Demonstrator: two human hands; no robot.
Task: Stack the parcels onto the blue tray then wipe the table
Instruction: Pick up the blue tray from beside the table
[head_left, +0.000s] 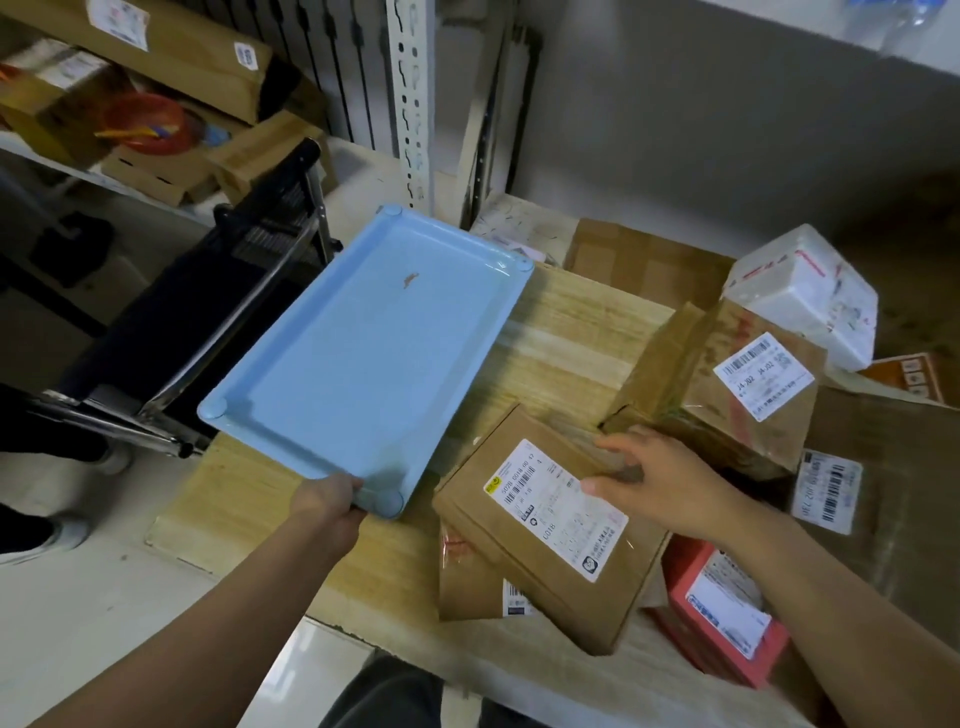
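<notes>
The pale wooden table (571, 332) bears the light-blue rectangular plastic tray (363, 353), which overhangs its left edge. The left hand (332, 501) clamps the tray's near rim. Right of that grip lies a flat brown cardboard parcel (540, 525), with the right hand (660, 478) resting on it, fingers spread and uncurled.

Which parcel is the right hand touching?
The flat brown cardboard parcel beside the blue plastic tray; the right hand rests on its white label.
</notes>
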